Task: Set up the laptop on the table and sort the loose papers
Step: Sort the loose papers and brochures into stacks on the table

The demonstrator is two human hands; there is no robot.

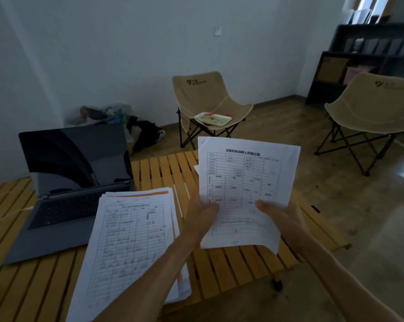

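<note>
An open grey laptop (64, 194) with a dark screen stands at the left of the slatted wooden table (159, 168). Beside it, partly over its right front corner, lies a stack of printed forms (131, 240). I hold a few white printed sheets (245, 180) up above the table's right part. My left hand (202, 211) grips their lower left edge, thumb on top. My right hand (281, 213) grips their lower right edge. Another sheet's corner peeks out behind the held ones.
Two beige folding chairs stand beyond the table: one (208, 101) with a food tray (213, 118) on its seat, another (377, 112) at right. Bags and clothes (117, 119) lie by the wall. A dark shelf unit (368, 59) is at the far right. A white cable (8, 214) runs left of the laptop.
</note>
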